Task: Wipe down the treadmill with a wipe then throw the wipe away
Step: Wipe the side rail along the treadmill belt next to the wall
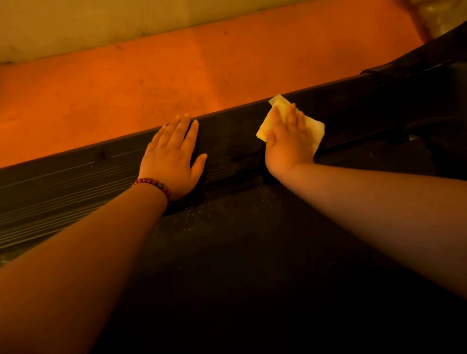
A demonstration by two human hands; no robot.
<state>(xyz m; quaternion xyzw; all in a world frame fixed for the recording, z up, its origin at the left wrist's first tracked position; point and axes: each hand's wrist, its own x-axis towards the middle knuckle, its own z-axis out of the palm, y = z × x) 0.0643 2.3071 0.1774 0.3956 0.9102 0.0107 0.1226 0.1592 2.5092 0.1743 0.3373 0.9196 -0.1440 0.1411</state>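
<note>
Wipe (316, 130) under flat right hand (288, 141) on treadmill (65, 177).

Noted treadmill (58, 189): dark, with a ribbed side rail running diagonally beside a black belt speckled with pale dust. Found wipe (316, 131) pale yellow, roughly square, lying flat on the rail toward its right end, pressed down and mostly covered by right hand (288, 141).

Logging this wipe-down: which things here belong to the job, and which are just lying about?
Job: wipe under right hand; treadmill rail; belt; left hand flat on rail.
Lying about: bracelet; floor; wall.
</note>
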